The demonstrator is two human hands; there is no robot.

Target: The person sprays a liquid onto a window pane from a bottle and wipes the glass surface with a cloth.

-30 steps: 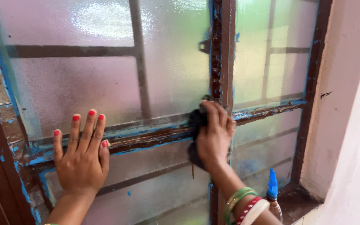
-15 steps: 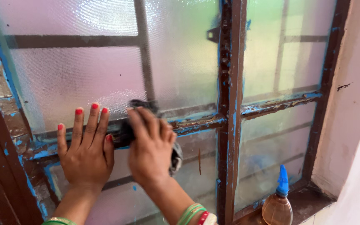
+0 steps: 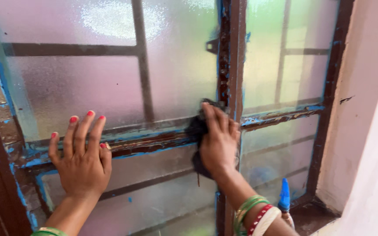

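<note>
- Bangles on the right wrist [image 3: 254, 214] sit nearest, low at the window's bottom edge, beside a blue-nozzled spray bottle [image 3: 285, 199] on the sill's right corner.
- Right hand [image 3: 217, 140] has swept back rightward from beside the left hand, fingers curled, pressing a dark cloth [image 3: 196, 129] against the horizontal frame bar [image 3: 154, 142] where it meets the vertical post [image 3: 230, 65].
- Left hand [image 3: 82, 159] stays flat, fingers spread, holding nothing, braced at the bar's left end.
- Frosted glass [image 3: 88, 87] above lies open; the wall [image 3: 364, 109] crowds the right edge.
</note>
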